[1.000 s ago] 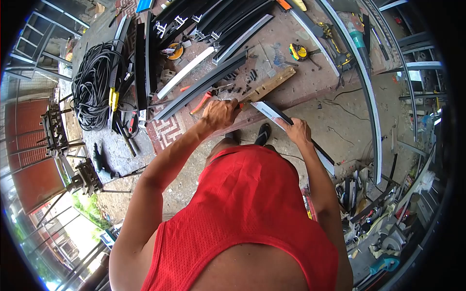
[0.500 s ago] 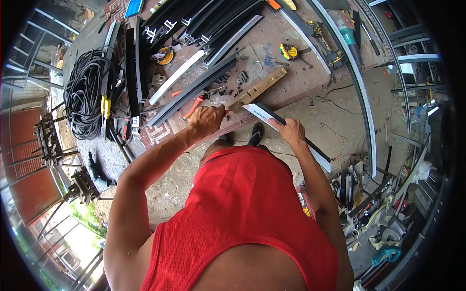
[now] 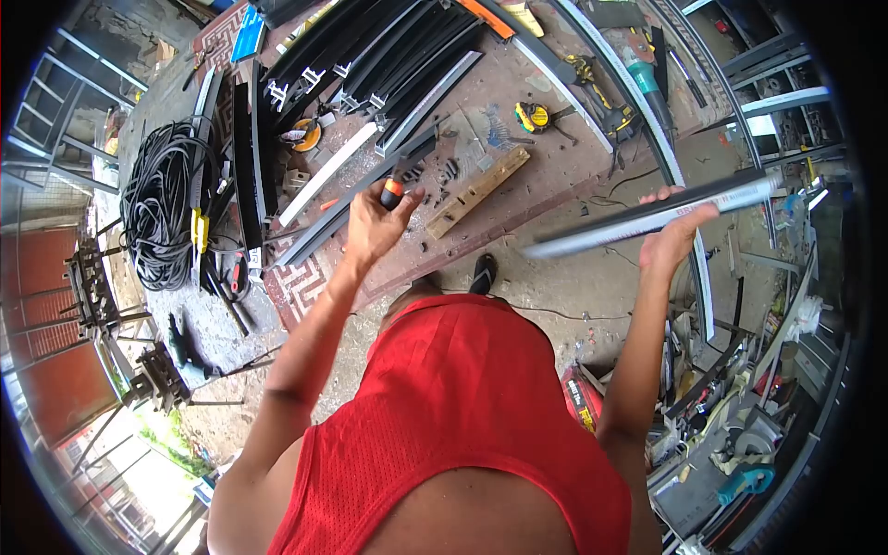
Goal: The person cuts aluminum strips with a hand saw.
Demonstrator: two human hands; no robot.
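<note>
In my left hand (image 3: 375, 222), raised over the near edge of the worktable, the fingers are closed on a tool with a stubby orange-and-black handle (image 3: 392, 191); its working end cannot be made out. Out to the right, past the table edge, my right hand (image 3: 671, 239) grips a length of aluminium profile (image 3: 638, 222) with white printed film on one face and a dark side. The profile lies nearly level across the palm, blurred by motion. Between the hands, a wooden block (image 3: 479, 194) rests on the table's edge.
Dark profiles (image 3: 370, 65) are stacked on the worktable (image 3: 444, 245), near a tape measure (image 3: 533, 117), a drill (image 3: 601, 97) and an angle grinder (image 3: 645, 79). A black cable coil (image 3: 162, 203) sits at left. Offcuts and a teal power tool (image 3: 745, 483) fill the lower right.
My right hand has swung the profile up and right, from slanting beside the table to nearly level. My left hand has lifted and turned, bringing the orange-and-black handle into view.
</note>
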